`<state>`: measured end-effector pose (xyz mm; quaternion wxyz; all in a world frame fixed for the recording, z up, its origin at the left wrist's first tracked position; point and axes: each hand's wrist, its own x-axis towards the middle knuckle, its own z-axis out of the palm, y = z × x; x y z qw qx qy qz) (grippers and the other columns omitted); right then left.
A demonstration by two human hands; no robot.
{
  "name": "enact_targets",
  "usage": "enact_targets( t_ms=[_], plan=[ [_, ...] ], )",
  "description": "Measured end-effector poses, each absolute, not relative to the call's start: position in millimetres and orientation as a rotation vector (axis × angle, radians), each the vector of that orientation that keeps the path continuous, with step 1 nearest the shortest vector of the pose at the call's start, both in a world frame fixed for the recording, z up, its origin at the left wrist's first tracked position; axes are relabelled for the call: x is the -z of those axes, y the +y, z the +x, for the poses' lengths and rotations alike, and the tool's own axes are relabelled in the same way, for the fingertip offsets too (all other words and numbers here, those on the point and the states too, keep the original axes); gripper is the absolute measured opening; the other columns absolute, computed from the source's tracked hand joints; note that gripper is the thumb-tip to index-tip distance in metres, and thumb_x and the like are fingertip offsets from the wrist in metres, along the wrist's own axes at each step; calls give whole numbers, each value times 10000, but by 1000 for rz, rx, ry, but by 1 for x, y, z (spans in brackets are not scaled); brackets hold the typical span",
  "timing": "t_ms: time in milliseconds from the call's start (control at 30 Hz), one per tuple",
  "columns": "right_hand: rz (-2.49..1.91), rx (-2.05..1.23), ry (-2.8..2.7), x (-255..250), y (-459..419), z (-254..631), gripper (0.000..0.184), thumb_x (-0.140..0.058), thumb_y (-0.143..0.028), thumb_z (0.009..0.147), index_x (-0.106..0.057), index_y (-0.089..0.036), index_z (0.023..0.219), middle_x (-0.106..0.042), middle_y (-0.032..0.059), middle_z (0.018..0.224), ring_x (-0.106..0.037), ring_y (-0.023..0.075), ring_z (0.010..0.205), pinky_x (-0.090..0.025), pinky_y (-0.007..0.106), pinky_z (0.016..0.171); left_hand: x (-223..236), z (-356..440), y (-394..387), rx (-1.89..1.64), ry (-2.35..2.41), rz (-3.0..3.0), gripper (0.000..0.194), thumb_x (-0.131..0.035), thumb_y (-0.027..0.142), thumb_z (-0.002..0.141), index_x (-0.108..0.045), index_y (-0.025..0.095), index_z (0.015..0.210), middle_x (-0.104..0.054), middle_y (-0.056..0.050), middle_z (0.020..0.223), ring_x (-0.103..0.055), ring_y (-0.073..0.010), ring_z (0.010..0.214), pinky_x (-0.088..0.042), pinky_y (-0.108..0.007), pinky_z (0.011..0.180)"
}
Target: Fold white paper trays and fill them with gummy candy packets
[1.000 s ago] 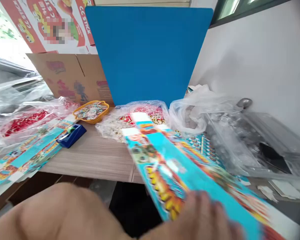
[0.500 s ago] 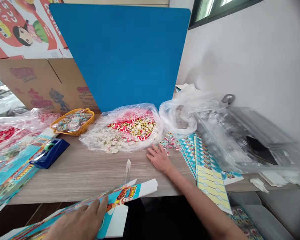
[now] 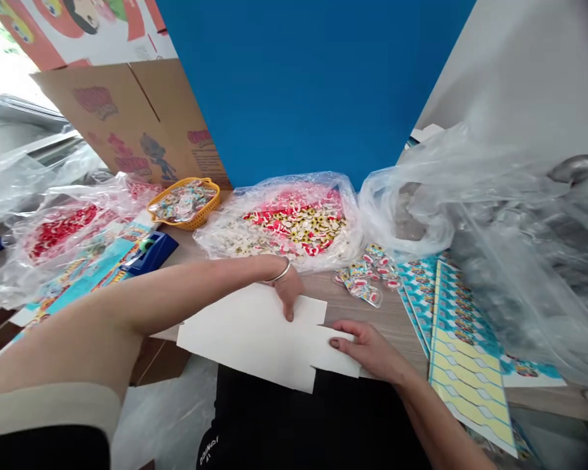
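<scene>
Right now, the person's left hand [image 3: 288,297] is bearing down on a white card blank [image 3: 245,339], its fingers curling over the card's top edge, while a metal bangle [image 3: 278,274] is sitting on that wrist. The right hand [image 3: 367,349] is lying across a narrower flap at the card's right end, with its fingers stretched flat and pressing; its thumb is out of sight, so whether it is truly gripping cannot be told. The card blank is lying with its plain white face upward and its printed face hidden, stretching between the hands and jutting past the front edge of the wood-grain table [image 3: 367,313].

Just beyond the hands, small shiny printed packets [image 3: 365,281] are lying loosely on the table, and a clear plastic bag of red, yellow and white pieces [image 3: 279,225] is resting behind them. Printed blue-and-yellow card sheets [image 3: 463,365] are lying to the right, partly under a crumpled plastic sheet [image 3: 514,261]. To the left, a blue tape dispenser [image 3: 149,253] is sitting beside a yellow basket [image 3: 183,203] of packets, and a flattened cardboard box [image 3: 132,124] and a blue board [image 3: 313,85] are standing behind everything.
</scene>
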<state>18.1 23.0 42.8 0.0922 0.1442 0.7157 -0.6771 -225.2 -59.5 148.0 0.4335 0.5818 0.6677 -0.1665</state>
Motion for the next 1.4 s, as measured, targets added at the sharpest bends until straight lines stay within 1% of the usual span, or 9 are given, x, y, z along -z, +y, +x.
enact_targets(
  t_ms=[200,300,400,500,733,900,1000,1167,1400],
  plan=[
    [876,2046,1858,-15,29,26,494,-745,-609,697,-699,-173,924,-676,0,718,-561,135,582,-379,244,542,-99,-223,-45,391,1718,1526,473,-845,454,723,-754,141,1065,-761,-104,1050,-700,-289,976,-552,-379,900],
    [861,1911,1985,-15,47,18,401,-738,-532,695,-712,-170,864,-657,-11,696,-532,132,602,-368,245,559,-99,-217,-97,244,1979,1626,612,-629,449,938,-522,71,1407,-529,-248,1441,-489,-387,1348,-386,-545,1116],
    [769,1755,2099,-17,63,7,350,-716,-491,714,-717,-168,851,-645,-18,688,-509,128,603,-353,245,572,-97,-207,-181,-35,2099,2041,819,-645,614,881,-412,136,1503,-390,-197,1576,-242,-374,1510,-166,-572,1238],
    [711,1671,2121,-16,74,-3,353,-701,-497,724,-698,-167,850,-652,-10,711,-528,138,620,-361,252,583,-78,-195,-261,-7,2140,2161,910,-709,663,797,-395,213,1523,-402,-144,1584,-268,-378,1502,-179,-608,1233],
    [809,953,2572,-28,68,0,272,-673,-452,813,-636,-183,809,-667,49,742,-610,225,703,-402,311,626,-9,-179,-326,-75,2326,2106,429,-448,88,994,-569,203,1390,-627,-107,1383,-557,-247,1318,-445,-458,1143],
    [615,174,3228,-43,-4,21,408,-666,-442,890,-650,-144,1169,-619,224,1286,-564,398,1141,-425,502,914,-13,-187,-319,-208,2265,2113,385,-443,156,1014,-577,168,1376,-648,-124,1346,-576,-253,1283,-490,-447,1102],
    [73,300,3266,-34,-54,25,500,-677,-377,889,-581,-155,1326,-595,183,1354,-539,358,1208,-431,480,971,-34,-194,-309,-246,2174,2053,341,-422,176,1026,-630,165,1296,-688,-122,1264,-635,-220,1170,-532,-389,1030],
    [37,418,3134,-22,-66,12,379,-501,-39,887,-667,-202,1187,-719,99,1130,-641,249,1006,-478,361,846,-61,-221,-281,-187,2009,1789,294,-425,248,1029,-690,207,1148,-740,-64,1074,-688,-188,970,-536,-299,880],
    [270,840,2617,-52,-14,-43,181,-543,-145,891,-682,-238,959,-731,6,839,-679,196,798,-421,256,676,-51,-269,-234,-74,1942,1633,255,-547,259,955,-677,211,1169,-745,-37,983,-698,-193,878,-517,-266,804]
  ],
)
